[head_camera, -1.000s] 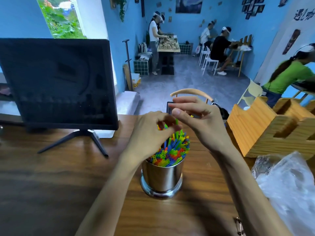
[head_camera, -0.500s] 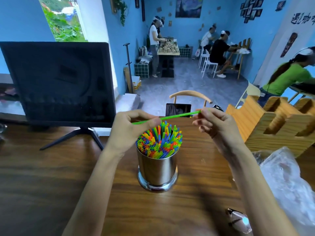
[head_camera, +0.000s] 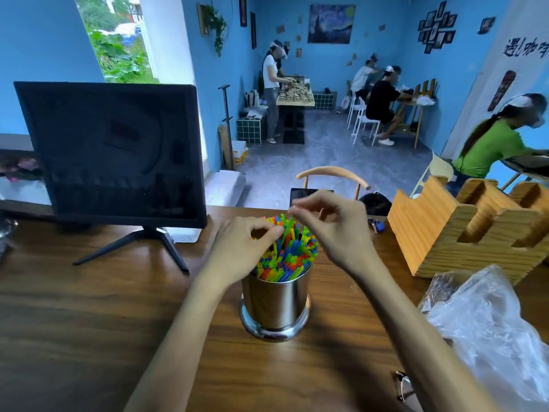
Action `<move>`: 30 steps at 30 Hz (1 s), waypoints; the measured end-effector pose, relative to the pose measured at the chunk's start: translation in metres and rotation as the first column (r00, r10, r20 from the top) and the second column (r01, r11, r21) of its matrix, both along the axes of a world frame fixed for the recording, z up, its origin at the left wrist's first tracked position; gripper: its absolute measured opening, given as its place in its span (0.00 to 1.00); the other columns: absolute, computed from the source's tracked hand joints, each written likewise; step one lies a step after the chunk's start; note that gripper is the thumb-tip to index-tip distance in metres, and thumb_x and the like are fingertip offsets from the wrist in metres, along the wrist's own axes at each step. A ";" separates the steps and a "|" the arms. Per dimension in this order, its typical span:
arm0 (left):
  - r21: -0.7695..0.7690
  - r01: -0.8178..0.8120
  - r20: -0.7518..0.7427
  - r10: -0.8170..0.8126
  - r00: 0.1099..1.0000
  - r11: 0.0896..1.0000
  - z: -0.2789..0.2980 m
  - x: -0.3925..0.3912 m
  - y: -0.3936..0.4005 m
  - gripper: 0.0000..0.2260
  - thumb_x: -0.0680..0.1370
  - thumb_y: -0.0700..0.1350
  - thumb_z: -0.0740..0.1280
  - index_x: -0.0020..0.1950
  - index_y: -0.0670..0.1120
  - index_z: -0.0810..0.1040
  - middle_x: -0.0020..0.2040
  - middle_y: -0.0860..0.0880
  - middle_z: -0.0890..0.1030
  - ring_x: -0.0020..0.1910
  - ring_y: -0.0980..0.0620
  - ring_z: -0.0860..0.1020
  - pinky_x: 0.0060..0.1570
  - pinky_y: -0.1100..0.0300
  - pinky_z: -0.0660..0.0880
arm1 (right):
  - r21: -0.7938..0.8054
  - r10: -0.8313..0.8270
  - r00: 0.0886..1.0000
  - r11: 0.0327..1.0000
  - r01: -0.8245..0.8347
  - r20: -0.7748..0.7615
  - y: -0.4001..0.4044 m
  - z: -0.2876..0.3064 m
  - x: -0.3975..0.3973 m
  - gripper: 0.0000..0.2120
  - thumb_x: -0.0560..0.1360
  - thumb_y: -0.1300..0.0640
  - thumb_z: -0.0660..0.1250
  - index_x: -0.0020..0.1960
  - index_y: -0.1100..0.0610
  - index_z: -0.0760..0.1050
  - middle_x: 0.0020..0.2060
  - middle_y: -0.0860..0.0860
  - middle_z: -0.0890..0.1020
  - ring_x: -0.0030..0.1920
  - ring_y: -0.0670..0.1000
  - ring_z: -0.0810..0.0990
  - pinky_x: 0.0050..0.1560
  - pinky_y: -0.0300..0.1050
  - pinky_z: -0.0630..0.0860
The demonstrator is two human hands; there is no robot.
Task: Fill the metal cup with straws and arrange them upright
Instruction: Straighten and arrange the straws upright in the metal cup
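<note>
A blue-walled room with people at far tables lies beyond a dark wooden table (head_camera: 89, 322). Near its middle stands the metal cup (head_camera: 274, 304), upright and packed with coloured straws (head_camera: 285, 263) that stand on end and fan a little above the rim. The left hand (head_camera: 240, 251) hovers over the cup's left side, thumb and forefinger pinching a green straw (head_camera: 287, 231) that leans up out of the bundle. The right hand (head_camera: 335, 230) is above the cup's right side, its fingertips pinched at that straw's upper end. A monitor (head_camera: 116, 153) stands well to the left, a wooden rack (head_camera: 463, 230) to the right, a clear plastic bag (head_camera: 490, 331) at the near right edge. Bare tabletop surrounds the cup.
</note>
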State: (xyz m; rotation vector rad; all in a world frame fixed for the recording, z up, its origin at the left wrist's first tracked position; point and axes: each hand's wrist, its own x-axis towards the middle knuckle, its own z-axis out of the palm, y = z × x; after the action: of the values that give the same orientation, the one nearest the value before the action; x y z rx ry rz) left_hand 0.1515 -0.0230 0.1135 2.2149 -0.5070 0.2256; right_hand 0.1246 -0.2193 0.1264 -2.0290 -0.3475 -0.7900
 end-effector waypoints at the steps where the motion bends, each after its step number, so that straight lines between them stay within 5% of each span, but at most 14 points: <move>1: -0.051 -0.035 0.030 0.036 0.999 0.998 -0.002 0.000 -0.001 0.08 0.79 0.55 0.70 0.51 0.56 0.87 0.48 0.59 0.85 0.49 0.63 0.81 0.50 0.61 0.78 | -0.116 0.005 0.998 0.993 -0.013 -0.062 0.000 -0.006 0.001 0.04 0.74 0.53 0.78 0.46 0.53 0.86 0.42 0.45 0.86 0.44 0.45 0.82 0.45 0.42 0.76; 3: -0.128 -0.075 0.063 0.084 0.995 0.989 -0.005 0.000 -0.003 0.06 0.79 0.52 0.71 0.54 0.55 0.85 0.51 0.59 0.84 0.52 0.61 0.81 0.52 0.62 0.78 | -0.209 0.019 0.980 0.976 -0.062 -0.200 -0.001 -0.016 0.003 0.06 0.75 0.48 0.76 0.48 0.49 0.87 0.46 0.43 0.86 0.50 0.46 0.81 0.51 0.45 0.76; 6: -0.148 -0.081 0.050 0.089 0.995 0.986 -0.009 -0.003 -0.005 0.06 0.79 0.50 0.71 0.56 0.55 0.83 0.54 0.57 0.84 0.53 0.60 0.81 0.54 0.60 0.80 | 0.053 -0.011 0.962 0.998 0.026 -0.274 -0.007 -0.024 0.005 0.10 0.79 0.46 0.69 0.55 0.49 0.85 0.48 0.42 0.85 0.50 0.41 0.81 0.49 0.35 0.76; 12: -0.065 -0.079 0.054 0.082 0.995 0.995 -0.011 -0.007 -0.008 0.05 0.79 0.51 0.70 0.55 0.59 0.82 0.55 0.58 0.83 0.57 0.55 0.79 0.57 0.52 0.78 | 0.114 -0.012 0.887 0.991 0.073 -0.461 -0.015 -0.031 0.013 0.04 0.76 0.53 0.74 0.47 0.51 0.87 0.37 0.46 0.87 0.36 0.38 0.81 0.39 0.34 0.73; 22: -0.145 -0.103 0.122 0.121 0.985 0.984 -0.007 -0.013 -0.007 0.08 0.79 0.46 0.70 0.56 0.56 0.82 0.55 0.59 0.82 0.56 0.60 0.76 0.55 0.63 0.75 | 0.208 -0.019 0.897 0.970 0.123 -0.441 -0.010 -0.003 0.012 0.06 0.74 0.60 0.74 0.45 0.50 0.87 0.41 0.44 0.87 0.44 0.36 0.83 0.46 0.34 0.74; 27: -0.372 0.091 0.119 -0.050 0.992 0.924 0.004 -0.021 -0.010 0.24 0.80 0.36 0.67 0.71 0.58 0.73 0.65 0.58 0.79 0.65 0.62 0.76 0.65 0.64 0.72 | 0.238 -0.001 0.971 0.969 0.060 -0.240 -0.005 0.026 0.009 0.05 0.75 0.61 0.74 0.48 0.53 0.87 0.43 0.46 0.88 0.48 0.44 0.86 0.56 0.46 0.82; 30: -0.116 0.104 0.217 -0.077 0.973 0.988 0.009 -0.021 -0.012 0.14 0.81 0.44 0.68 0.65 0.56 0.81 0.60 0.66 0.78 0.65 0.65 0.73 0.62 0.77 0.63 | 0.279 0.056 0.992 0.960 -0.022 -0.117 0.003 0.040 0.004 0.06 0.76 0.62 0.74 0.52 0.56 0.86 0.45 0.50 0.88 0.50 0.50 0.86 0.57 0.52 0.82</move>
State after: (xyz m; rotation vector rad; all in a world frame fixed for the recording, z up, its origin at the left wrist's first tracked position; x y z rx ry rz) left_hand 0.1305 -0.0351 0.1226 2.0494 -0.6896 0.4373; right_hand 0.1282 -0.2162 0.1662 -1.7911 -0.1929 -0.6460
